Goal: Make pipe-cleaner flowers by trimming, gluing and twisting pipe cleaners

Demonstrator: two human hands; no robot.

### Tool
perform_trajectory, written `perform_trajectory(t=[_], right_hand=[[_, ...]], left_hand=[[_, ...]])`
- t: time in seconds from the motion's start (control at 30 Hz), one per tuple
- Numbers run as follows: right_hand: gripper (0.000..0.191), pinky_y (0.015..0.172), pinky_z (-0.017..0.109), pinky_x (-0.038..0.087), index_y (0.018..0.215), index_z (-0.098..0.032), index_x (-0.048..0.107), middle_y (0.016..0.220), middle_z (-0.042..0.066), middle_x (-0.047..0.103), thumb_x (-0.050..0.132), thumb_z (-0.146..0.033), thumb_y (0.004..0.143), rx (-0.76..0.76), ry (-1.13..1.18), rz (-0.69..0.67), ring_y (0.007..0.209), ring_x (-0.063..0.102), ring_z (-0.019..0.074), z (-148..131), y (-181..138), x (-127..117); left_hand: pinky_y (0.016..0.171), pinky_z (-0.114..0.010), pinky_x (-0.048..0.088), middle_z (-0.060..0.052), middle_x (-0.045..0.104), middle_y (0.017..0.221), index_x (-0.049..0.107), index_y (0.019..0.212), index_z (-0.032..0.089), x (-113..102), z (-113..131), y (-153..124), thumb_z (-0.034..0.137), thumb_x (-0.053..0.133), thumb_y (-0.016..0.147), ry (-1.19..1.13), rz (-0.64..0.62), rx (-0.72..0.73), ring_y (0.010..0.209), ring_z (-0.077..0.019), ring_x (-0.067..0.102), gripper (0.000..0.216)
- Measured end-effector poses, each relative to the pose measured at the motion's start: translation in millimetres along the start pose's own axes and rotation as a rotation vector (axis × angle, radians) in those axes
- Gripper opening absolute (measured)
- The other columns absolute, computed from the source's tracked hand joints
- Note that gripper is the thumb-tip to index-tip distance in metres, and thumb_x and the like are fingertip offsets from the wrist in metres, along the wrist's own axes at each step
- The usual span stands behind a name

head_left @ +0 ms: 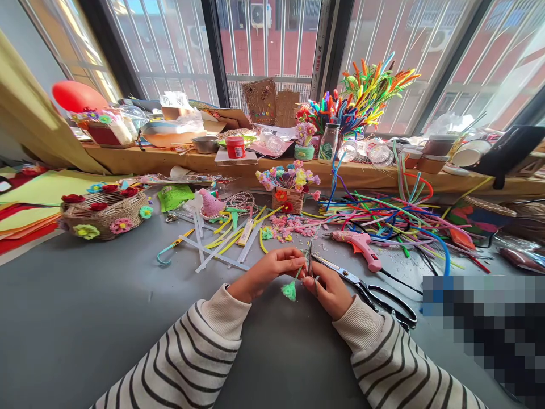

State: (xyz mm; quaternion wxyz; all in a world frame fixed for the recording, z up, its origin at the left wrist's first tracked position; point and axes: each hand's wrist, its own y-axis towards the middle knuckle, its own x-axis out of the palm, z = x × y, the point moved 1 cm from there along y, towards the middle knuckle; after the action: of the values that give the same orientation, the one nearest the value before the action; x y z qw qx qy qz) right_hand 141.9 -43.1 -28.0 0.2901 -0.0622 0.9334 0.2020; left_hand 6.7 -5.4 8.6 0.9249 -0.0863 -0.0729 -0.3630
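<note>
My left hand (268, 272) pinches the stem of a small green pipe-cleaner flower (289, 291), whose fuzzy head hangs just below my fingers. My right hand (330, 289) is closed on the same thin stem, fingertips meeting the left hand's above the grey table (85, 318). Black-handled scissors (374, 292) lie just right of my right hand. A pink glue gun (360, 245) rests beyond them.
A heap of coloured pipe cleaners (395, 218) spreads at the right. A woven basket with flowers (104, 213) stands at the left, a small flower pot (289, 190) in the middle. Clear glue sticks (213, 247) lie ahead. The windowsill (255, 162) carries jars and boxes.
</note>
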Motion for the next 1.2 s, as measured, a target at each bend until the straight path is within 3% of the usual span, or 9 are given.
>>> perform_trajectory(t=[0.33,0.5,0.83,1.2], right_hand=[[0.039,0.047,0.021,0.030,0.047,-0.017,0.037,0.045,-0.001,0.043,0.036,-0.045,0.074,0.044,-0.088,0.038,0.046,0.038,0.0097,7.5,-0.2,1.6],[0.036,0.047,0.021,0.030,0.047,-0.017,0.037,0.046,-0.002,0.044,0.038,-0.040,0.074,0.064,-0.076,0.044,0.046,0.039,0.0094,7.6,1.2,2.5],[0.041,0.050,0.023,0.033,0.060,-0.016,0.045,0.058,0.002,0.048,0.028,-0.051,0.074,-0.004,-0.050,0.022,0.056,0.043,0.0128,2.0,-0.1,0.1],[0.037,0.045,0.021,0.031,0.045,-0.018,0.037,0.044,-0.001,0.045,0.037,-0.040,0.075,0.067,-0.056,0.092,0.044,0.039,0.0094,3.1,-0.1,-1.1]], left_hand=[[0.063,-0.020,0.034,0.003,0.049,0.060,0.050,0.065,0.014,-2.2,-0.4,1.1,0.026,0.052,0.067,0.000,0.045,-0.004,0.059,-0.0064,0.045,0.013],[0.062,-0.020,0.034,0.003,0.049,0.060,0.050,0.064,0.014,-2.9,-0.5,1.3,0.027,0.052,0.067,-0.012,0.068,0.017,0.059,-0.0063,0.045,0.014],[0.059,-0.019,0.033,0.003,0.048,0.061,0.050,0.065,0.013,-0.5,-0.3,0.8,0.026,0.055,0.064,0.002,0.021,-0.035,0.058,-0.0059,0.043,0.014],[0.061,-0.020,0.033,0.002,0.047,0.062,0.049,0.065,0.013,-2.3,0.3,1.2,0.027,0.053,0.065,0.034,0.060,-0.001,0.059,-0.0067,0.043,0.014]])
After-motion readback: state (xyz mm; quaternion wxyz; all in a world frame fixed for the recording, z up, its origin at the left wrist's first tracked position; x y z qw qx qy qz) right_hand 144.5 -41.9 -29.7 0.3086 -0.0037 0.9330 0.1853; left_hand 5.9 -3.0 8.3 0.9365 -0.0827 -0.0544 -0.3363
